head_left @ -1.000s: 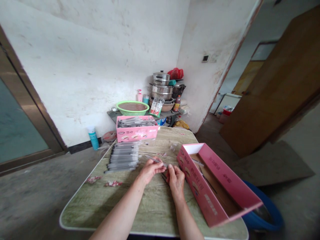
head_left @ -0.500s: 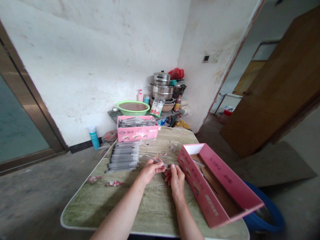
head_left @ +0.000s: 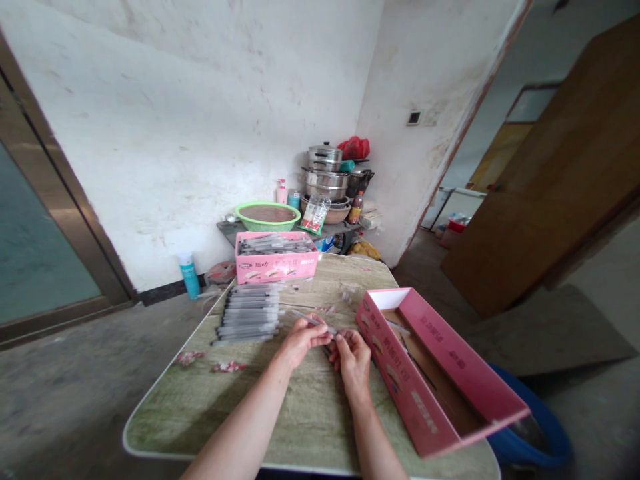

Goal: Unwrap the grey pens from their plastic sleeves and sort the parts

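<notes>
Over the middle of the table, my left hand (head_left: 303,341) pinches a slim grey pen (head_left: 306,317), whose far end points up and left. My right hand (head_left: 353,355) closes its thumb and fingers at the pen's near end; the exact contact there is small and partly hidden. Left of my hands lies a stacked row of clear-grey pens (head_left: 250,312). Behind that row, a pink box (head_left: 276,268) is heaped with more pens. To the right of my right hand stands a longer pink box (head_left: 400,373), with a few thin pieces on its bottom.
The wood-patterned table (head_left: 210,417) has a pale rim. Small clear bits (head_left: 349,292) lie beyond my hands. Behind the table are a green basin (head_left: 267,227) and stacked pots (head_left: 325,177). A blue tub (head_left: 557,433) sits on the floor at right.
My right thumb and fingers have shifted slightly at the pen's near end. My left hand keeps its hold, and the boxes and pen row stay put.
</notes>
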Available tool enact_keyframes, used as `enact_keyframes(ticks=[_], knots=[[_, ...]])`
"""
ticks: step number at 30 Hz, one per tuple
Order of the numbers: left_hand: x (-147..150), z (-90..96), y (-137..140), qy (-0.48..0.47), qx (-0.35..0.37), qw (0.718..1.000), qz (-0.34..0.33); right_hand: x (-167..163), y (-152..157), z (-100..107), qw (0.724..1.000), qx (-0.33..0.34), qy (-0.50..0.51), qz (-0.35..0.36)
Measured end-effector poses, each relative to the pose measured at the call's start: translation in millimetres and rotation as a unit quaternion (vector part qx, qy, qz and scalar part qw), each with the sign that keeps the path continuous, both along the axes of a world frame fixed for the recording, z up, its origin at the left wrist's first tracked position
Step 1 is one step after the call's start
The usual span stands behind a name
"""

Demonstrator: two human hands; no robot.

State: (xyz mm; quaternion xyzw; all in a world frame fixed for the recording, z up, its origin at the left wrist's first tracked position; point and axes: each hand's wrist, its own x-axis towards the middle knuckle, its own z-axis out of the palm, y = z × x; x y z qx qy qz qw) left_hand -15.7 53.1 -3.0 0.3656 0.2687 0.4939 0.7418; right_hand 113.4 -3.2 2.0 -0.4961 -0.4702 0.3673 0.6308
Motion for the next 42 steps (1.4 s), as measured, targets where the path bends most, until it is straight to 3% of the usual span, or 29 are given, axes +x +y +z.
enact_keyframes(ticks=[17,32,34,37,40,42], knots=[[0.0,-6.7,3.1,-0.002,0.011,1.0,-0.002,0.3,-0.9,0.4,1.0,0.002,-0.009,-0.002],[2.1,-1.2,-2.5,0.005,0.015,1.0,-0.011,0.7,0.0,-5.7,0.999,-0.021,-0.032,-0.001],[0.0,0.9,0.1,0.008,0.011,1.0,0.023,0.7,-0.6,-4.5,0.999,-0.019,-0.036,-0.009],[-12.2,9.3,10.2,0.01,-0.009,0.99,0.141,1.2,-2.5,-2.1,0.998,-0.01,-0.047,-0.027],[-34.1,19.5,25.4,-0.009,-0.059,0.961,0.269,1.2,-4.5,-0.2,0.998,-0.003,-0.061,-0.034],[-50.3,24.1,35.7,-0.024,-0.085,0.943,0.319,0.6,-5.6,0.9,0.997,0.0,-0.071,-0.034]])
